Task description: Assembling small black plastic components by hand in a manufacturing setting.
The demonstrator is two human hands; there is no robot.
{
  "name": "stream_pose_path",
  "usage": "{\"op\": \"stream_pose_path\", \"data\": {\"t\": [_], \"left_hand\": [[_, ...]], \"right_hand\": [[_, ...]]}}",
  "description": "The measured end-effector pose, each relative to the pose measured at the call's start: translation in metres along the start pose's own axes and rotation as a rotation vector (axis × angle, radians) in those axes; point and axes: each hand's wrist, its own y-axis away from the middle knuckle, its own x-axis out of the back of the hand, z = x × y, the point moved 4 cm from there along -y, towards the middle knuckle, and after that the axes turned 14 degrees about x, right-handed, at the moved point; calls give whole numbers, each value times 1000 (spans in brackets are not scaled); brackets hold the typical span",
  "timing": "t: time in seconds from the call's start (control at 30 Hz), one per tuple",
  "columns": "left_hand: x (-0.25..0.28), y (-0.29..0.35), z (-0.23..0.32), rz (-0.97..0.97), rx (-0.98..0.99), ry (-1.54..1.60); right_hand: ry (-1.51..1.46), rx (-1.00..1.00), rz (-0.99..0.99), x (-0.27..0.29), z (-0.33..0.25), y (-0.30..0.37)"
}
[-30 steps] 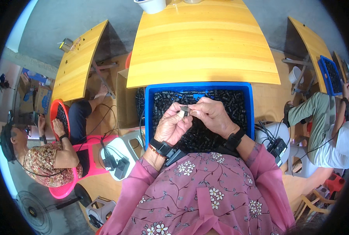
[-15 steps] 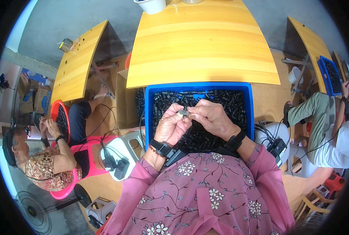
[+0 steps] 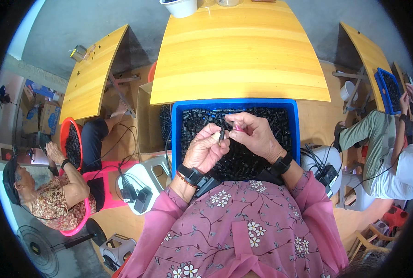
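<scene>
Three people sit at work in this room, and going from the left, the first is a seated person [image 3: 53,194] in a patterned top beside a red basin [image 3: 71,143] of dark pieces, with a small fan [image 3: 40,255] on the floor below and a slanted wooden table [image 3: 93,74] above. Next comes a white stool [image 3: 141,185] carrying black boxes and cables, then the blue crate [image 3: 236,104] filled with small black parts, resting against the edge of the big yellow table [image 3: 239,51]. Over the crate the left hand [image 3: 205,150] is curled, its fingers pinching a small black part [image 3: 222,135], which sits between both hands just above the heap. The right hand [image 3: 253,134] meets it there, thumb and forefinger closed on the same piece, I think, though the piece is tiny and mostly covered by fingers. Both wrists wear black bands. Further right stands another white stool [image 3: 327,171] with gear, and another person [image 3: 387,148] sits by a second blue crate [image 3: 389,90].
</scene>
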Motion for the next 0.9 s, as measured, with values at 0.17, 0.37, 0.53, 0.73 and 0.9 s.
{"op": "stream_pose_path", "data": {"t": [0.17,0.37,0.53,0.73,0.9], "left_hand": [[1,-1,0,52,40,-94],[-2,0,-1,84,58,-117],[-2,2,0,143,57,-213],[-1,2,2,133,93,-121],[-6,3,0,212,83,-57]], "right_hand": [[-23,15,-45,-6,-3,-4],[-169,-162,-1,-6,-3,-4],[-78,-166,0,-2,-9,-7],[-57,-159,28,2,-2,-5],[-56,-29,-13,-5,-3,-5]]}}
